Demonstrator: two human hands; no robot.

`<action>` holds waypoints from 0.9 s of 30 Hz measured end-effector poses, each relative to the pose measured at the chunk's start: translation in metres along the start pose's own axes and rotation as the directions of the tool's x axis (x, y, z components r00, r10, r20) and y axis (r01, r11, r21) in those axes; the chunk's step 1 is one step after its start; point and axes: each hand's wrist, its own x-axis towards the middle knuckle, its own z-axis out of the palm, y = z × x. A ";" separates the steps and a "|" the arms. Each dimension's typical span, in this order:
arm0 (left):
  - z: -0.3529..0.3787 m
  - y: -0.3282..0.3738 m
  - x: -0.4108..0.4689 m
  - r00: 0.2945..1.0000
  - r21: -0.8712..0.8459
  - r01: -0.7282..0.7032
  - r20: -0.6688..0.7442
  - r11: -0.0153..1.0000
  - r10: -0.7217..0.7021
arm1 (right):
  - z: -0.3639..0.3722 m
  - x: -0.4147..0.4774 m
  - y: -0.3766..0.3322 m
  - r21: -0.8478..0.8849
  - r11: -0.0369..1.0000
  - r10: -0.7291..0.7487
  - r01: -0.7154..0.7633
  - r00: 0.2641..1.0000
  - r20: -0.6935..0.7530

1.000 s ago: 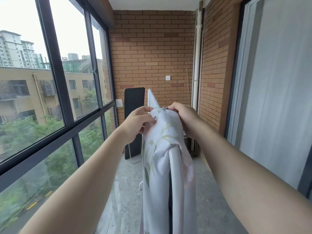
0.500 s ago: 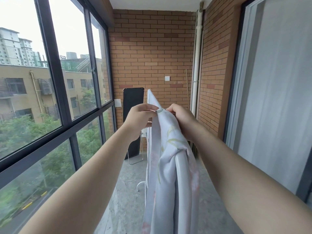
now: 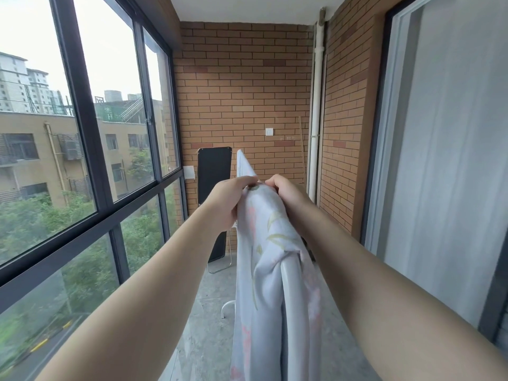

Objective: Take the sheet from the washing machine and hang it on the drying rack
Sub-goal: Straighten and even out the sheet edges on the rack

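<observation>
A pale sheet (image 3: 270, 243) with a faint leaf and pink flower print hangs in long folds in front of me, down past the bottom of the view. My left hand (image 3: 228, 204) and my right hand (image 3: 288, 198) both grip its bunched top edge, close together at chest height. Behind the sheet a white rack upright (image 3: 243, 163) rises, and a curved white rack foot (image 3: 228, 307) stands on the floor. The rest of the drying rack is hidden by the cloth. The washing machine is out of view.
This is a narrow balcony with a grey tiled floor (image 3: 209, 325). Large dark-framed windows (image 3: 88, 149) run along the left; a brick wall (image 3: 247, 92) closes the far end. A black panel (image 3: 214, 188) leans there. A white pipe (image 3: 317, 105) and curtained sliding door (image 3: 445, 160) are right.
Both hands have kept their grip on the sheet's top and shifted slightly lower and closer together. The bunched cloth has turned a little between them.
</observation>
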 end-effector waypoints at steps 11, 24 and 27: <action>0.011 -0.016 -0.005 0.999 -0.051 0.004 -0.040 0.999 -0.006 | 0.000 -0.002 0.009 -0.033 0.999 0.000 0.000 1.000 0.012; 0.017 -0.041 -0.091 0.804 0.526 -0.319 -0.290 0.788 0.519 | -0.011 -0.029 0.030 -0.234 0.944 -0.254 0.233 0.965 -0.065; 0.018 -0.052 -0.119 0.815 0.478 -0.351 -0.267 0.805 0.514 | -0.015 -0.053 0.032 -0.187 0.933 -0.326 0.308 0.943 -0.072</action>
